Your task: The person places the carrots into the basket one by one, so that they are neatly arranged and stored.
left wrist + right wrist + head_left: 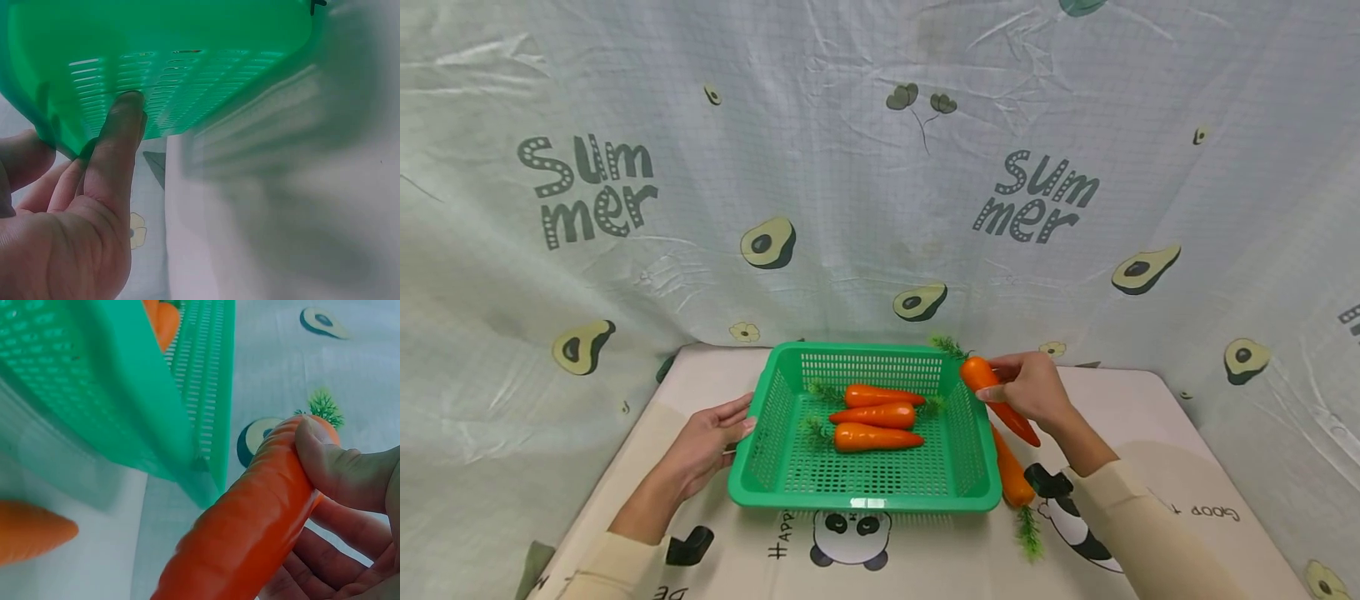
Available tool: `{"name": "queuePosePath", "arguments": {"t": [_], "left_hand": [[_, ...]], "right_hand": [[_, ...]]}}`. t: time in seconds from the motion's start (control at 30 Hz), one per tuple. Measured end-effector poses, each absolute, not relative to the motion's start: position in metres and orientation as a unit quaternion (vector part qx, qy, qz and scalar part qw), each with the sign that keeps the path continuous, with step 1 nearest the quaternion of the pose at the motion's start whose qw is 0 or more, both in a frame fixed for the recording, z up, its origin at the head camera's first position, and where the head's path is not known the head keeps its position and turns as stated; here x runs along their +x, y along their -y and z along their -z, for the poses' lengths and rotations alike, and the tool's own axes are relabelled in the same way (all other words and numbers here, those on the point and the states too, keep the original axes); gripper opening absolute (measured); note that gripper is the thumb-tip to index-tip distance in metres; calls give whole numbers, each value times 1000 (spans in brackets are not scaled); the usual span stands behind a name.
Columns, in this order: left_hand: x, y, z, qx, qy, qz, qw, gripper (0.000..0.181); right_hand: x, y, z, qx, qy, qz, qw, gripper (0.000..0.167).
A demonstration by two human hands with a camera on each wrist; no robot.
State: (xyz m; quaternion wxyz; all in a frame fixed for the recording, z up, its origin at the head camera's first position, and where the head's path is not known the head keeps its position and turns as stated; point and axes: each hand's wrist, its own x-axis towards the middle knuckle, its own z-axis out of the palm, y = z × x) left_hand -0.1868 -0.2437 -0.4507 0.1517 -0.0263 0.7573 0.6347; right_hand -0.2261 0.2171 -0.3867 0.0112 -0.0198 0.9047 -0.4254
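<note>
My left hand (700,446) holds the left side of a green plastic basket (865,502). In the left wrist view the thumb is at its rim and a finger lies against the slotted wall. Three orange carrots lie inside: an upper carrot (880,396), a middle carrot (876,415) and a lower carrot (876,437), with green tops. At the basket's right rim, my right hand (1030,385) grips another carrot (1000,403) near its leafy end, thumb on top. Its tip slants down toward the right.
One more carrot (1013,475) lies on the table (947,558) against the basket's right side, its leafy top toward the front. A printed cloth (865,208) hangs behind the table and along both sides.
</note>
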Motion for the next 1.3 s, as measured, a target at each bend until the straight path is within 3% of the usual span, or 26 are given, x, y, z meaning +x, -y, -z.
{"name": "queuePosePath", "arguments": {"t": [1.3], "left_hand": [[-187, 244, 453, -33, -754, -639, 150, 64]], "right_hand": [[-240, -146, 392, -94, -909, 403, 42, 49]]}}
